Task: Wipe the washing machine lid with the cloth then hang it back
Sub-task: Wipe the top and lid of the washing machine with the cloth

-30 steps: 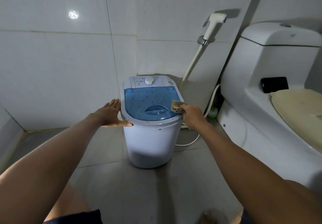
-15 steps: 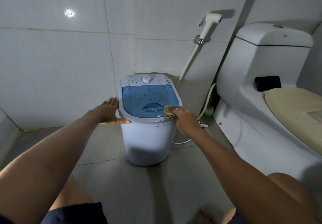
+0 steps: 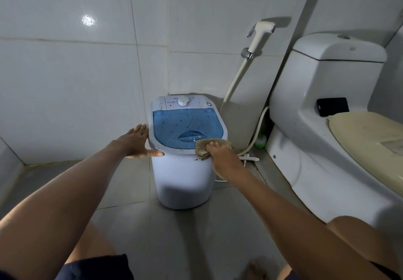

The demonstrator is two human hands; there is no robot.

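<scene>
Now the right hand (image 3: 226,159) is clutching the cloth (image 3: 207,146) at the lid's (image 3: 174,127) five o'clock edge. Flat-fingered, the left hand (image 3: 137,142) is bracing the washing machine (image 3: 181,181) at nine o'clock.

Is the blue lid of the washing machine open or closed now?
Closed. The blue lid lies flat inside the washing machine rim, with no gap showing.

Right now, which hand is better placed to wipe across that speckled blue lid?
The right hand: it already holds the cloth at the lid's near right edge. The left hand lies flat against the washing machine's left rim.
</scene>
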